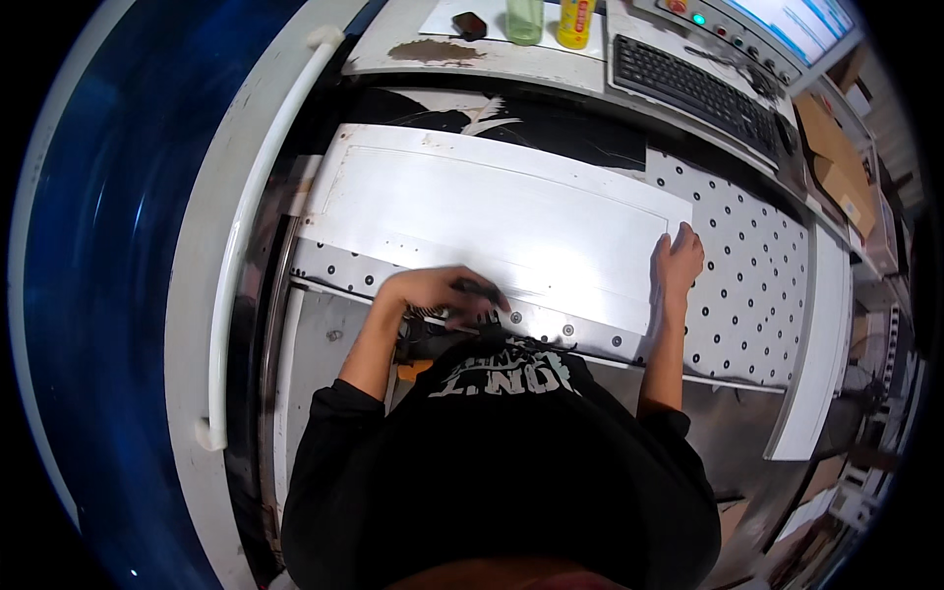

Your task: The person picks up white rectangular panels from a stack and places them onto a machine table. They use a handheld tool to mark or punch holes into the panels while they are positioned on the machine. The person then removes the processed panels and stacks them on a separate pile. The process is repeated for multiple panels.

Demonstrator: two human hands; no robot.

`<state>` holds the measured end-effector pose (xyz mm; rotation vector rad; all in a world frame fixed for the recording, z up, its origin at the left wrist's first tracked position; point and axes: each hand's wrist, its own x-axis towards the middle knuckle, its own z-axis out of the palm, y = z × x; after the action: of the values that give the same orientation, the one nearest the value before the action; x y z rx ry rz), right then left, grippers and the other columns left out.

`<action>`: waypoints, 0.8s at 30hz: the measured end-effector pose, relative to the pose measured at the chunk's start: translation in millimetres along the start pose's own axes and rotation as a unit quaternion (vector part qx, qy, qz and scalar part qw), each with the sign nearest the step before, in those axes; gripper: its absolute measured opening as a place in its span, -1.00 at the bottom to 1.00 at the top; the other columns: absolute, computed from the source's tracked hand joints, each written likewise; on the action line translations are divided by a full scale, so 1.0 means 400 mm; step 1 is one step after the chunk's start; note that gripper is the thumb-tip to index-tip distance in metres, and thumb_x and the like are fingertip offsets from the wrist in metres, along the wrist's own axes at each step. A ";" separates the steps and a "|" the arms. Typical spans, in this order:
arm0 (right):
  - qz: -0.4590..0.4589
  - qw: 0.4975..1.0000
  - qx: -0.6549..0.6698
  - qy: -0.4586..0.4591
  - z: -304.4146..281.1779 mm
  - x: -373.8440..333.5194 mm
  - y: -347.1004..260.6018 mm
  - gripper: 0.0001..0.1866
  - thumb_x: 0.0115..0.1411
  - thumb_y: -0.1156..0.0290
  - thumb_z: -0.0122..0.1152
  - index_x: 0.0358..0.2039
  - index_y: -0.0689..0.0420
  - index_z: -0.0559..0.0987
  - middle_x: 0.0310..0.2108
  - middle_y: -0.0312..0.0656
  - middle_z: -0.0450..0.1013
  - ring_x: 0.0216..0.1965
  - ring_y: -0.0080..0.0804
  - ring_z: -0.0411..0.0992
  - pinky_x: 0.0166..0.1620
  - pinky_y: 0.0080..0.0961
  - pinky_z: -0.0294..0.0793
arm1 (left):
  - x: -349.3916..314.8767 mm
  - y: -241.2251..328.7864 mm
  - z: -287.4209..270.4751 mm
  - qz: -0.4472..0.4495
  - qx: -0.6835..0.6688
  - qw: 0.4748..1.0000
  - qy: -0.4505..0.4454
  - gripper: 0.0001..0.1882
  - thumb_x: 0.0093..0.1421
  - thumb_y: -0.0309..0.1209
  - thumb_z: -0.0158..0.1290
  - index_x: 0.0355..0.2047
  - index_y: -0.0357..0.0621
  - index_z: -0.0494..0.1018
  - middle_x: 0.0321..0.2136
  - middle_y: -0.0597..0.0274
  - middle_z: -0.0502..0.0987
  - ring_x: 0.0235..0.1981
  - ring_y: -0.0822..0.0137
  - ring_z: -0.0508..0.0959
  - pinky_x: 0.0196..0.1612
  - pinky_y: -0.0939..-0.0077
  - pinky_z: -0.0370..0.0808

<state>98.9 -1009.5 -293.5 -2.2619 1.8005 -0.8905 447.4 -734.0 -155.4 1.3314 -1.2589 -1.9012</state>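
Observation:
A long white panel [492, 211] with a shallow recessed border, like a cabinet door, lies flat in front of me. My right hand [679, 259] grips its right end, thumb on the face and fingers at the edge. Near the panel's front edge, left of the middle, my left hand [442, 292] is bent close to my body. Its fingers curl about a small dark thing [479, 289], too blurred to name. Beneath the panel is a white work surface [747, 265] dotted with black round spots, showing along the front and at the right.
Behind the panel runs a shelf with a green container [524, 22], a yellow bottle [574, 24], a black keyboard [693, 93] and a lit screen [792, 25]. A white handrail [251, 226] stands at the left. Another white panel [816, 364] leans at the right.

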 end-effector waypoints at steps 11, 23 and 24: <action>-0.018 0.997 -0.077 0.018 0.024 0.000 -0.050 -0.48 0.21 0.23 0.15 0.18 0.05 0.42 0.06 0.28 0.37 0.07 0.24 0.36 0.11 0.08 0.34 | -0.154 -0.099 -0.069 -0.012 -0.098 0.931 0.352 -0.53 0.36 -0.05 0.05 -0.03 -0.25 0.50 -0.75 0.38 0.35 -0.77 0.52 0.38 -0.65 0.57 0.39; -0.040 0.997 -0.063 0.022 0.035 0.001 -0.025 -0.48 0.21 0.19 0.15 0.17 0.08 0.44 0.06 0.27 0.38 0.06 0.23 0.39 0.11 0.03 0.37 | -0.390 -0.210 0.037 -0.135 -0.090 0.853 0.496 -0.51 0.30 0.05 0.12 -0.27 -0.22 0.50 -0.72 0.39 0.35 -0.75 0.52 0.36 -0.63 0.58 0.33; -0.035 0.997 -0.065 0.020 0.035 -0.001 -0.024 -0.48 0.21 0.19 0.15 0.17 0.08 0.44 0.05 0.26 0.38 0.05 0.23 0.39 0.11 0.03 0.38 | -0.402 -0.225 0.042 -0.146 -0.071 0.840 0.518 -0.52 0.29 0.06 0.11 -0.32 -0.19 0.47 -0.72 0.39 0.34 -0.76 0.51 0.35 -0.65 0.57 0.31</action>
<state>114.3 -1010.1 -300.9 -2.4155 1.8583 -0.8603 506.1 -558.6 -160.8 2.0968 -0.3535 -1.0265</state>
